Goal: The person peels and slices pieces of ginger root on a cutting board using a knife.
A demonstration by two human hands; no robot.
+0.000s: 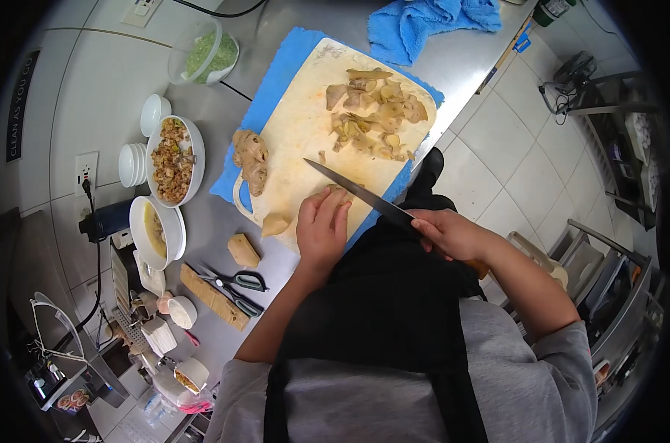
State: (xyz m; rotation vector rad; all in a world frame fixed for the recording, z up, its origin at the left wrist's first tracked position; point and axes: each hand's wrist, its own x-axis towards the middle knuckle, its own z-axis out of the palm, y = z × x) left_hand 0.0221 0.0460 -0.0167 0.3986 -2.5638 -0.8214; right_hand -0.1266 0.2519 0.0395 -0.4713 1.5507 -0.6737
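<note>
A pale cutting board (291, 111) lies on a blue cloth (294, 46). In my right hand (446, 234) is a knife (357, 190), its blade pointing up and left across the board. The fingers of my left hand (322, 225) press together on a piece of ginger (339, 190), mostly hidden under them, beside the blade. Several peels and cut bits of ginger (379, 111) cover the board's far right part. A large ginger root (251, 162) rests at the left edge, and a smaller ginger piece (275, 224) sits near my left wrist.
Left of the board stand a white bowl of chopped food (174, 161), another white bowl (152, 232) and a clear container (211, 57). Scissors (239, 284) and a wooden block (213, 297) lie nearer me. A blue towel (423, 26) is at the top.
</note>
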